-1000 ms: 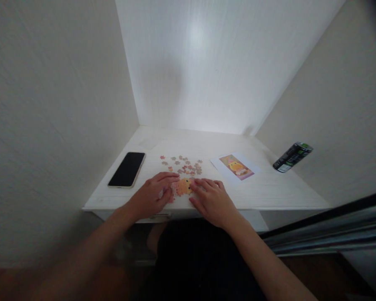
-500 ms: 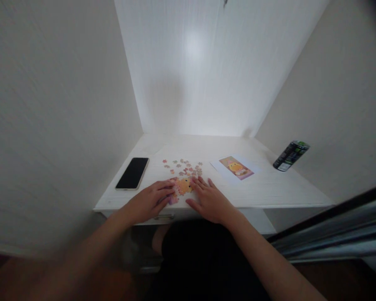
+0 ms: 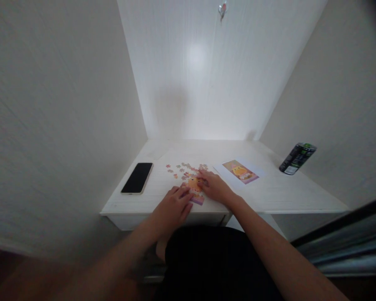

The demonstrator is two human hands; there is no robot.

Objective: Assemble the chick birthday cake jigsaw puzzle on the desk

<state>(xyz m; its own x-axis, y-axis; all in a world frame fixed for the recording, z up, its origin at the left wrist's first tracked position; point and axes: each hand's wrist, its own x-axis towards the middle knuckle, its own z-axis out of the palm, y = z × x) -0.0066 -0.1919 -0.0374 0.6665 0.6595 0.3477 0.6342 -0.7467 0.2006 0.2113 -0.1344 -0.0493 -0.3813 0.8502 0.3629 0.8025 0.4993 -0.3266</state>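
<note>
A partly joined jigsaw puzzle [image 3: 194,183] with a yellow-orange character and a purple lower strip lies near the desk's front edge. My left hand [image 3: 175,205] rests along its left and lower side, fingers extended onto it. Over its right side is my right hand [image 3: 215,186], fingers bent and apart, touching the puzzle and reaching up to the nearest loose pieces. These loose puzzle pieces [image 3: 184,166] are scattered just beyond the joined part. Both hands cover some of the puzzle's edges.
A picture card [image 3: 240,171] with the same yellow character lies on white paper to the right. On the left is a black-screened phone [image 3: 138,178]. A dark can [image 3: 297,159] stands at the right, near the side wall. Walls enclose the white desk [image 3: 269,196].
The joined puzzle has turned counterclockwise, its purple strip swinging from lower left to the bottom. My right hand's fingers have gone from flat to bent. The view has shifted slightly.
</note>
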